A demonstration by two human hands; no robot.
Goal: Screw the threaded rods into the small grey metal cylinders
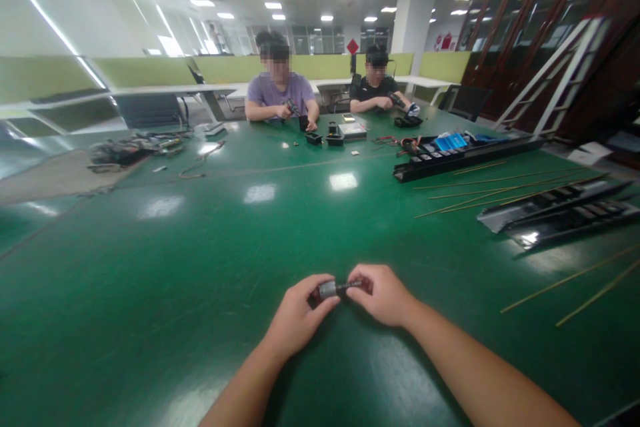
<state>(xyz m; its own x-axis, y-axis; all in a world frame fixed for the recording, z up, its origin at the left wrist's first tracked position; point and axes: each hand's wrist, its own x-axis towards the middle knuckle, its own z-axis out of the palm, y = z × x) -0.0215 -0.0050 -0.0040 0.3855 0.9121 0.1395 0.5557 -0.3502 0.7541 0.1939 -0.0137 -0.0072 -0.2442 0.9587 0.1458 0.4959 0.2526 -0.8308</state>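
Observation:
Just above the green table top, in the lower middle of the head view, a small grey metal cylinder (327,289) lies level between my hands. A thin dark rod (345,285) runs from its right end. My left hand (297,317) is closed round the cylinder, thumb below and fingers above. The fingertips of my right hand (383,293) pinch the rod's far end. Whether cylinder and rod are one piece I cannot tell, and the fingers hide both outer ends.
The green table (200,247) stretches ahead. Black metal channels (570,213) and thin yellowish rods (570,280) lie at right. A long black tray (450,163) holds wires and a blue packet. Across the table sit two people handling tools; a heap of parts (130,147) lies far left.

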